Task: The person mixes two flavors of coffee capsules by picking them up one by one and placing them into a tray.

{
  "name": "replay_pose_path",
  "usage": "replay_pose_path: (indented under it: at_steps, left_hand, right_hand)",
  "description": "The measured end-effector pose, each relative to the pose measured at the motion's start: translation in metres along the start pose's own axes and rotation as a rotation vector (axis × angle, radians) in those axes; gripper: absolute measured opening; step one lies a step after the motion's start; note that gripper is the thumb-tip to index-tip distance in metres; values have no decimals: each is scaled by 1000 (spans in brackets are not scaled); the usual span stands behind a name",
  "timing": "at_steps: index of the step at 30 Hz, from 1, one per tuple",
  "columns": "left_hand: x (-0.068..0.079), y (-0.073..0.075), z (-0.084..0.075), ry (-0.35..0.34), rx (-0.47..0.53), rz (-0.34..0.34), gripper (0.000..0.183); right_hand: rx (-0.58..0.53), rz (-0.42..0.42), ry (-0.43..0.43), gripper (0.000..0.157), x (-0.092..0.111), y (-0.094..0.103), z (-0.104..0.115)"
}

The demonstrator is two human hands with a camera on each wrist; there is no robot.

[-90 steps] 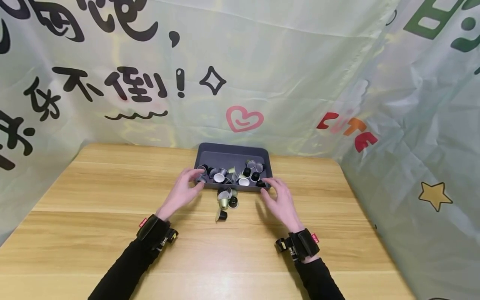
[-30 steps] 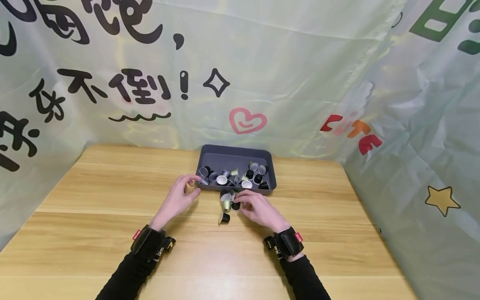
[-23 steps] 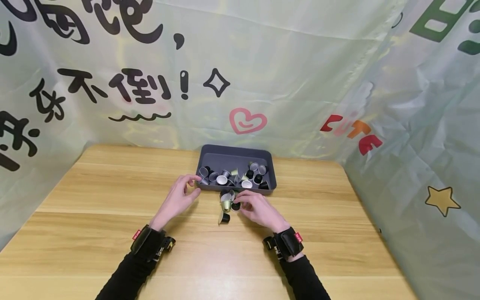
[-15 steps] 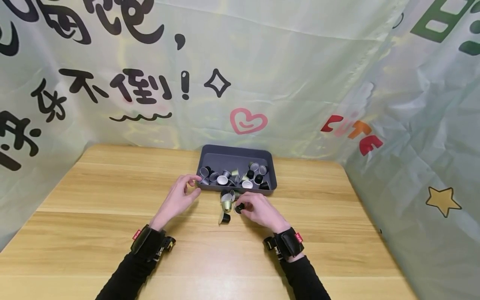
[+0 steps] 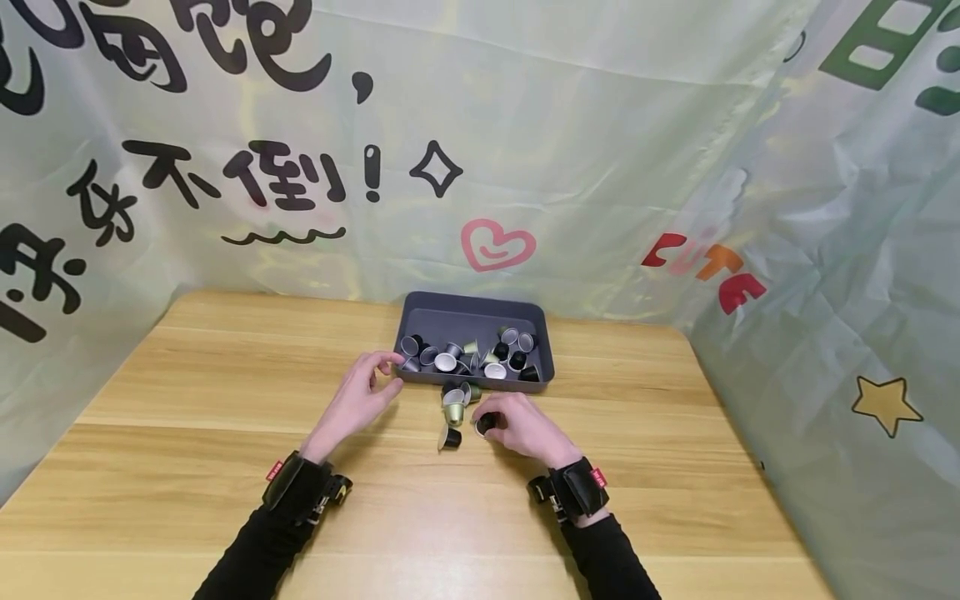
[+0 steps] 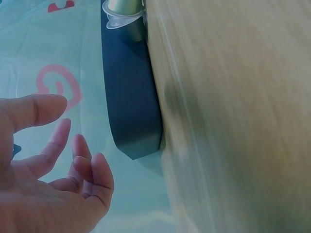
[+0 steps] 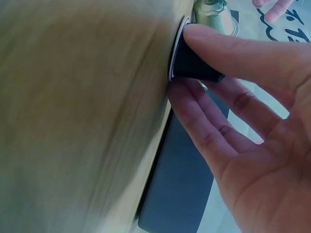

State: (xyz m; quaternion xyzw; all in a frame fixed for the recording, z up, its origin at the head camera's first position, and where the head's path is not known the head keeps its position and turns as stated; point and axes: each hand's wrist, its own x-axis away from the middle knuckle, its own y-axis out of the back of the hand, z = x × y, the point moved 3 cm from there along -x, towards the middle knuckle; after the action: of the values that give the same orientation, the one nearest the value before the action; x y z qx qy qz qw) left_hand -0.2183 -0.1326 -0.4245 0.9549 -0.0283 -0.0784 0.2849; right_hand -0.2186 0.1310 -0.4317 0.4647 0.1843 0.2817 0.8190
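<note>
My right hand (image 5: 522, 427) pinches a black coffee capsule (image 7: 192, 58) between thumb and fingers, its rim down at the wooden table. Left of it lies a small group of loose capsules: a pale green one (image 5: 454, 412) among others, and a black one (image 5: 450, 438) tipped on its side nearer me. My left hand (image 5: 358, 398) hovers at the front left corner of the dark grey tray (image 5: 468, 312), fingers loosely bent with nothing between them, as the left wrist view confirms. Inside the tray lie several black, silver and green capsules, mostly along its front half.
The tray stands at the back of the wooden table (image 5: 420, 517), close to a printed cloth backdrop (image 5: 600, 167). Another cloth sheet (image 5: 825, 333) hangs along the table's right side.
My right hand has come from the tray's right corner to the loose capsules, gripped a black one and drawn it slightly right and nearer me. My left hand has backed slightly off the tray.
</note>
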Motion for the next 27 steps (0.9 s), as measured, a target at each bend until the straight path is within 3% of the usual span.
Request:
replay_pose_path:
  at_steps: [7,13,18,27]
  left_hand:
    - [0,1,0,-5,-4,1,38]
    - [0,1,-1,-6,3,4,39]
    - [0,2,0,-4,8,5,39]
    - [0,2,0,-6,7,-1,39]
  right_hand:
    - [41,-18,83,23,2,1,1]
    - [-35,-53,104,23,2,7,6]
    - [-88,-157,101,25,-3,17,6]
    - [-63,-348,85,29,-19,35,0]
